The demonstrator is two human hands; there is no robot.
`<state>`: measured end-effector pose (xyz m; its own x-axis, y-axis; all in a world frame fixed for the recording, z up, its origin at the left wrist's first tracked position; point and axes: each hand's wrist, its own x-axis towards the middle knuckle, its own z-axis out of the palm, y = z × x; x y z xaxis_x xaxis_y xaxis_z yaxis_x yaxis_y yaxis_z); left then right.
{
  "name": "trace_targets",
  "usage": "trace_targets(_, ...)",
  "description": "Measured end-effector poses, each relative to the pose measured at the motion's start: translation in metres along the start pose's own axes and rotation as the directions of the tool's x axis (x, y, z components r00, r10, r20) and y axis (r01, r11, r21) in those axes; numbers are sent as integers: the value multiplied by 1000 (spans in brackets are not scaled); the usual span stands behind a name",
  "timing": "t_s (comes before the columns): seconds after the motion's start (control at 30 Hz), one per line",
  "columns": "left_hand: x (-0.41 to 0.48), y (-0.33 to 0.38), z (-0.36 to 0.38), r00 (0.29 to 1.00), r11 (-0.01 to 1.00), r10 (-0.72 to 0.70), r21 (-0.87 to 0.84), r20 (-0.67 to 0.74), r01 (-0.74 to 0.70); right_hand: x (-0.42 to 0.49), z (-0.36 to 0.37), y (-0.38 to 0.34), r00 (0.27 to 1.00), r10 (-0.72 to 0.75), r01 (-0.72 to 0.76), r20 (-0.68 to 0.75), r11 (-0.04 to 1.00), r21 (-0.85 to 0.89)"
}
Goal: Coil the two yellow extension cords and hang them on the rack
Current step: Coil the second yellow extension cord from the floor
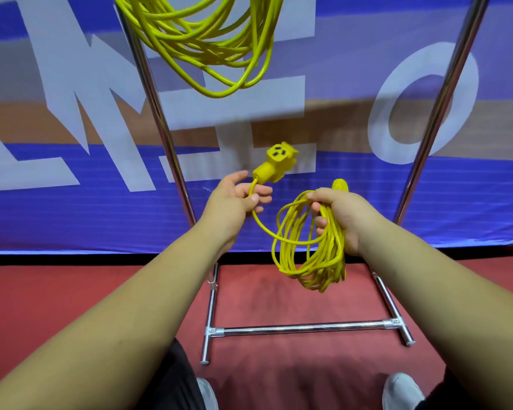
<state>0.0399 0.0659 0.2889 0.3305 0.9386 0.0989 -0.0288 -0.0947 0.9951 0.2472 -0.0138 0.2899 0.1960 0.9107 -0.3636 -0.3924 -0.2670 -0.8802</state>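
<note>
My right hand (342,218) grips a coiled yellow extension cord (311,261); its loops hang below my fist. A short free length runs left to the yellow socket end (276,162). My left hand (234,199) pinches the cord just below that socket, which points upward. A second yellow cord coil (208,39) hangs from the rack at the top of the view; its hanging point is out of frame. The chrome rack (157,113) stands in front of me, its two uprights on either side of my hands.
The rack's base crossbar (302,328) and feet rest on a red floor. A blue banner with large white letters (71,128) hangs right behind the rack. My two shoes (402,390) show at the bottom edge.
</note>
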Motion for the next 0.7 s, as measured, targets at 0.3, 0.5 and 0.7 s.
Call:
trace_targets(0.3, -13, -11, 9, 961, 920, 6, 376, 278, -115, -5, -9, -10, 986, 6, -28, 169, 991, 129)
trace_targets(0.5, -8, -8, 23, 988, 821, 155, 557, -14, -121, -9, 6, -4, 958, 45, -60, 282, 997, 45)
trace_targets(0.7, -6, 0, 17, 952, 537, 292, 840, -94, -82, -14, 6, -8, 934, 69, -73, 351, 997, 0)
